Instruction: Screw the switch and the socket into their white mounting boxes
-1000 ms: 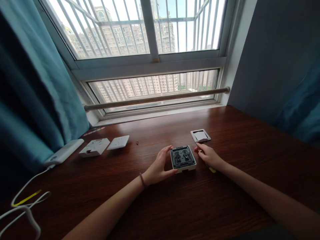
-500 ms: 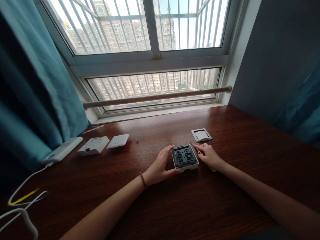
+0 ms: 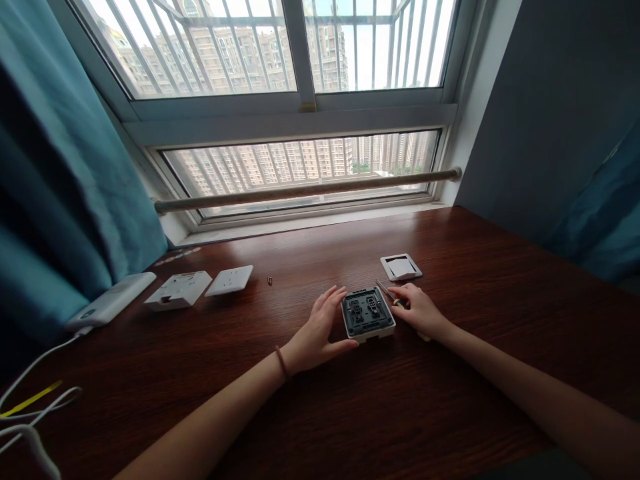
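A wall switch with its cover off (image 3: 369,312) lies on the table, its dark inner face up in a white box. My left hand (image 3: 320,330) grips its left side, fingers at the back corner and thumb at the front corner. Just right of it, my right hand (image 3: 420,312) is closed round a screwdriver (image 3: 384,289), whose thin shaft points to the back left. The handle is mostly hidden under my palm. Behind my right hand lies a white switch cover frame (image 3: 401,267) with a tilted rocker plate in it.
On the left of the wooden table (image 3: 300,413) are a white socket plate (image 3: 229,281), a white mounting box (image 3: 179,291) and a white power bank (image 3: 111,302) with a cable (image 3: 37,363). Small screws (image 3: 269,281) lie near the socket plate. A window with a rail (image 3: 310,192) stands behind.
The view has turned slightly, so most things sit a little further left in it. Both hands keep their places at the switch and on the screwdriver.
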Tool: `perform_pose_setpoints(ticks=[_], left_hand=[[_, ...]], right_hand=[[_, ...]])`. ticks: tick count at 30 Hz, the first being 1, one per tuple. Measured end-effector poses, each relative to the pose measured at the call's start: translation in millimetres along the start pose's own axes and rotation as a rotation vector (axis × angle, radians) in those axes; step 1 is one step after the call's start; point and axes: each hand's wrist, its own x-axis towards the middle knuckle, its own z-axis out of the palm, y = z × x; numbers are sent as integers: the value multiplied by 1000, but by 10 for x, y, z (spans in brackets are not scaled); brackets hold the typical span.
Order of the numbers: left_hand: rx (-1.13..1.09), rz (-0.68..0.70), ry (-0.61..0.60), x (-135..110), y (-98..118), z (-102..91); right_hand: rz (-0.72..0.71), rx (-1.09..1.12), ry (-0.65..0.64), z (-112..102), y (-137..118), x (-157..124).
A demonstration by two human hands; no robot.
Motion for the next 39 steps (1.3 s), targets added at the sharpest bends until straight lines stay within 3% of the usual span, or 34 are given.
perform_pose_setpoints(ticks=[12, 16, 20, 26, 39], left_hand=[[41, 14, 1, 0, 21, -5], [58, 13, -1, -4, 12, 0], [75, 8, 4, -2, -5, 8], [97, 18, 7, -7, -16, 20], [110, 48, 22, -6, -16, 21]], right_hand=[[-81, 93, 112, -119, -78, -1], [-162, 103, 158, -367, 90, 295], [-256, 48, 47, -555, 365, 715], [-279, 45, -21, -454, 584, 864], [-313, -33, -48, -376, 630, 806]])
